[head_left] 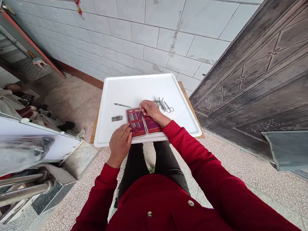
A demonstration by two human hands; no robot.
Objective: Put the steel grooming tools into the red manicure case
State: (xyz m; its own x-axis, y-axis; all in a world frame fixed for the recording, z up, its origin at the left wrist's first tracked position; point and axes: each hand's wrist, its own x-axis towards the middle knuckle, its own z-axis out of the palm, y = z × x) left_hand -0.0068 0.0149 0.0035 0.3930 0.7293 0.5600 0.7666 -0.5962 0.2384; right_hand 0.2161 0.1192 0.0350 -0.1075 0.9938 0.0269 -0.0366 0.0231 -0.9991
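Note:
An unfolded manicure case [139, 131] with a dark red lining lies near the front edge of a white board [144, 83]. Several slim metal tools [134, 120] sit under the strap in its left half. My left hand [120, 141] has its fingers closed at the case's left edge. Above the fold, my right hand [149, 109] pinches a thin metal tool, mostly hidden by the fingers; its kind I cannot make out. My right wrist covers part of the case's right half.
Nail clippers [117, 118] lie left of the case, with a slim metal tool [122, 105] behind them. Scissors and other metal tools [164, 104] lie to the right. A tiled wall [149, 38] stands behind the board, and a dark carved panel [247, 77] to the right.

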